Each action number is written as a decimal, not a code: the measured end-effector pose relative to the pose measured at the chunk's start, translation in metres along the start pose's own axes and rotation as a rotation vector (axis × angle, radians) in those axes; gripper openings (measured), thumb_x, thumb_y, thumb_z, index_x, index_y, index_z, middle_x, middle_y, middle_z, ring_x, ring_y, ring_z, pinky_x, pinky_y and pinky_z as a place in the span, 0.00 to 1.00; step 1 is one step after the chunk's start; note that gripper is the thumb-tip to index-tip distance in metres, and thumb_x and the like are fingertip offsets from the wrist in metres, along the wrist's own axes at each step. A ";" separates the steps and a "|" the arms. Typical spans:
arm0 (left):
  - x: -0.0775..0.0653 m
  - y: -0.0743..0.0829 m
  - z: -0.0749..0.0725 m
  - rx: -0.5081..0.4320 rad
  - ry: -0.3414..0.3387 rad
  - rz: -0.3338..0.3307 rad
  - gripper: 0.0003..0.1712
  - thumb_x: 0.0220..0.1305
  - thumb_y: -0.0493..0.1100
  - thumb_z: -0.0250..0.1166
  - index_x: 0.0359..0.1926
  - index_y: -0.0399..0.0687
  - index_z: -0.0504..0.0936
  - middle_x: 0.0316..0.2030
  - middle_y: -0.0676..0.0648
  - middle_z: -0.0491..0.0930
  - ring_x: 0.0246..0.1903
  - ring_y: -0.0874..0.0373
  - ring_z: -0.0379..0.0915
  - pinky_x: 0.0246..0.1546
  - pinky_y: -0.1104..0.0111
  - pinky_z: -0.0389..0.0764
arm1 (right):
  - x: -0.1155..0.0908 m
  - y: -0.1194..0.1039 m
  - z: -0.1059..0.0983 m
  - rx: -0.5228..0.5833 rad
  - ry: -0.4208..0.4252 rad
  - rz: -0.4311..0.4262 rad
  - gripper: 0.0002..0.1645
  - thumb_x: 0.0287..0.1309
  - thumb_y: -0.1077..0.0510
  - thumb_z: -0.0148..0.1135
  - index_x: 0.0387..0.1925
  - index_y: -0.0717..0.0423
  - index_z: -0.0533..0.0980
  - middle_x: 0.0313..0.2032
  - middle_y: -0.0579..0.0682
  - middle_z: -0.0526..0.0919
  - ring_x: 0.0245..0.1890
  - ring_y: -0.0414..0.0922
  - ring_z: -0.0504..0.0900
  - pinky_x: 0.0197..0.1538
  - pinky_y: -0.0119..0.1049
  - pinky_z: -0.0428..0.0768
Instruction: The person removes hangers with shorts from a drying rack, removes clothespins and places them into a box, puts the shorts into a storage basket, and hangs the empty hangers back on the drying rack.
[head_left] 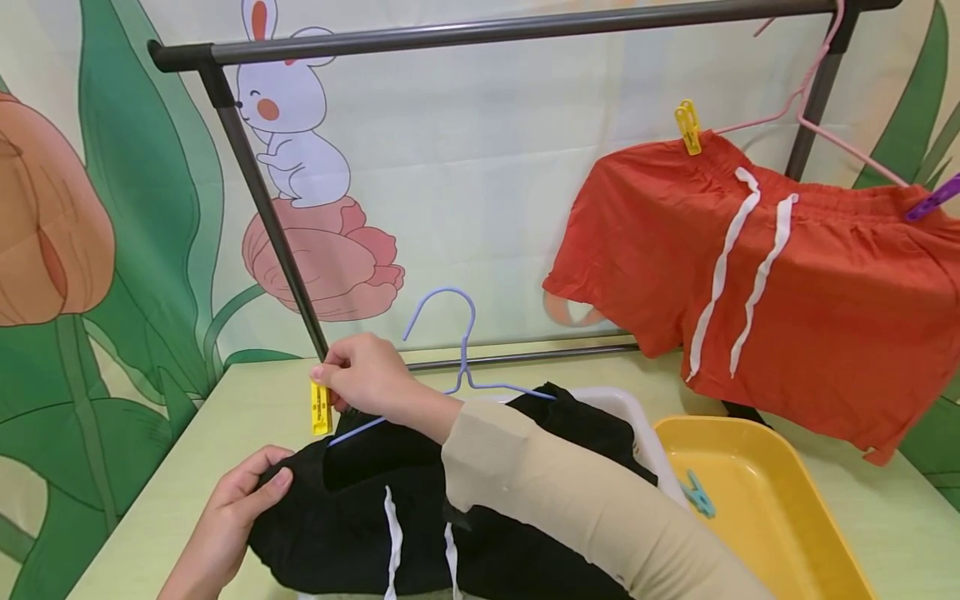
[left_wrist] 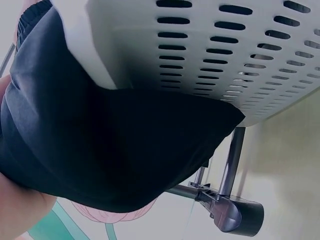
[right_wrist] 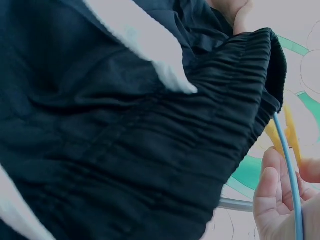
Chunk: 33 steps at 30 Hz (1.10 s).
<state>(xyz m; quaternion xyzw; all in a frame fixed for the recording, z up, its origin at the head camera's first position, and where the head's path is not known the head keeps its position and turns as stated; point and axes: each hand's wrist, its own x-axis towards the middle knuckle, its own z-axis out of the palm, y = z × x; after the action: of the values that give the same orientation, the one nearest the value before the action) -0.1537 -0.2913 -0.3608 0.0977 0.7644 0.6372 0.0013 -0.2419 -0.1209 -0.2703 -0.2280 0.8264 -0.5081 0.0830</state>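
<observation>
Black shorts [head_left: 300,533] with white drawstrings lie over a white basket, a blue hanger [head_left: 468,333] set in their waistband. With thumb and fingers my left hand [head_left: 232,504] grips the shorts at their left side. My right hand [head_left: 375,379] pinches a yellow clothespin [head_left: 321,410] just above the left end of the waistband. In the right wrist view, the clothespin [right_wrist: 292,132] points at the gathered waistband [right_wrist: 245,100], and the hanger wire [right_wrist: 290,175] passes in front of the right hand [right_wrist: 272,200]. Dark cloth [left_wrist: 125,145] fills much of the left wrist view.
A dark rack bar [head_left: 487,33] spans the top. Orange shorts [head_left: 840,292] hang at right from a pink hanger [head_left: 806,92], with yellow [head_left: 687,127] and purple [head_left: 933,198] clothespins. A yellow tray [head_left: 817,508] holds a teal clothespin [head_left: 697,493]. The white basket [head_left: 648,433] stands beside it.
</observation>
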 end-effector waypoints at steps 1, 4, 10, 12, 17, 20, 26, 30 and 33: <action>0.000 0.000 0.000 0.001 0.000 0.001 0.10 0.67 0.40 0.43 0.38 0.51 0.73 0.33 0.56 0.74 0.37 0.64 0.69 0.37 0.75 0.71 | 0.000 0.000 -0.001 0.007 -0.001 0.004 0.10 0.54 0.56 0.58 0.23 0.58 0.75 0.18 0.48 0.75 0.17 0.41 0.76 0.23 0.25 0.75; 0.000 0.000 0.000 0.004 -0.003 0.006 0.10 0.67 0.39 0.43 0.38 0.50 0.73 0.33 0.56 0.74 0.37 0.64 0.69 0.38 0.75 0.71 | -0.001 0.001 -0.002 0.035 -0.005 0.014 0.10 0.54 0.56 0.58 0.23 0.58 0.76 0.19 0.48 0.75 0.18 0.42 0.76 0.24 0.26 0.76; 0.000 0.000 0.001 0.009 0.002 -0.006 0.10 0.67 0.40 0.44 0.38 0.50 0.73 0.33 0.56 0.74 0.37 0.64 0.69 0.38 0.75 0.71 | -0.003 0.000 -0.006 0.079 -0.035 0.014 0.11 0.54 0.54 0.58 0.25 0.58 0.76 0.19 0.49 0.76 0.18 0.44 0.77 0.24 0.29 0.76; 0.000 0.000 0.001 0.008 0.003 -0.010 0.10 0.67 0.40 0.44 0.38 0.50 0.73 0.33 0.56 0.75 0.37 0.64 0.69 0.38 0.76 0.71 | -0.004 0.001 -0.008 0.085 -0.064 0.011 0.12 0.54 0.52 0.58 0.26 0.58 0.75 0.19 0.49 0.76 0.19 0.44 0.77 0.24 0.30 0.77; -0.001 0.000 0.001 -0.003 -0.003 0.000 0.11 0.67 0.39 0.44 0.39 0.50 0.73 0.33 0.56 0.75 0.38 0.65 0.69 0.38 0.76 0.71 | -0.006 0.004 -0.013 0.123 -0.145 -0.001 0.14 0.52 0.49 0.59 0.27 0.57 0.74 0.21 0.49 0.78 0.21 0.44 0.79 0.27 0.33 0.78; -0.001 0.000 0.001 -0.009 -0.008 0.010 0.11 0.67 0.38 0.43 0.38 0.50 0.73 0.33 0.56 0.75 0.37 0.65 0.69 0.38 0.76 0.72 | -0.007 0.005 -0.016 0.139 -0.177 -0.021 0.14 0.52 0.48 0.60 0.28 0.56 0.74 0.23 0.48 0.78 0.22 0.43 0.79 0.28 0.32 0.78; -0.001 -0.001 0.001 0.015 0.008 -0.010 0.10 0.67 0.39 0.44 0.38 0.50 0.73 0.33 0.56 0.75 0.37 0.64 0.69 0.38 0.76 0.71 | -0.009 0.006 -0.020 0.177 -0.208 -0.048 0.13 0.52 0.49 0.60 0.28 0.56 0.74 0.24 0.47 0.78 0.21 0.43 0.79 0.27 0.31 0.78; -0.001 -0.001 0.001 0.032 0.023 -0.031 0.10 0.67 0.40 0.44 0.38 0.49 0.73 0.33 0.56 0.75 0.37 0.64 0.68 0.38 0.76 0.70 | -0.011 0.006 -0.021 0.205 -0.223 -0.050 0.13 0.52 0.50 0.60 0.29 0.56 0.74 0.24 0.47 0.78 0.20 0.41 0.78 0.28 0.31 0.78; -0.001 0.000 0.001 0.040 0.028 -0.036 0.09 0.67 0.40 0.44 0.38 0.48 0.73 0.33 0.56 0.75 0.37 0.64 0.68 0.38 0.76 0.70 | -0.013 0.005 -0.023 0.226 -0.236 -0.047 0.12 0.52 0.51 0.60 0.30 0.57 0.73 0.24 0.48 0.78 0.22 0.43 0.78 0.28 0.30 0.78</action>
<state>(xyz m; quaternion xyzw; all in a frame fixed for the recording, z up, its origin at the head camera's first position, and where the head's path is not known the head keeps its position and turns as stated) -0.1530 -0.2903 -0.3614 0.0748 0.7788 0.6228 0.0000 -0.2404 -0.0949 -0.2654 -0.2946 0.7430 -0.5693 0.1927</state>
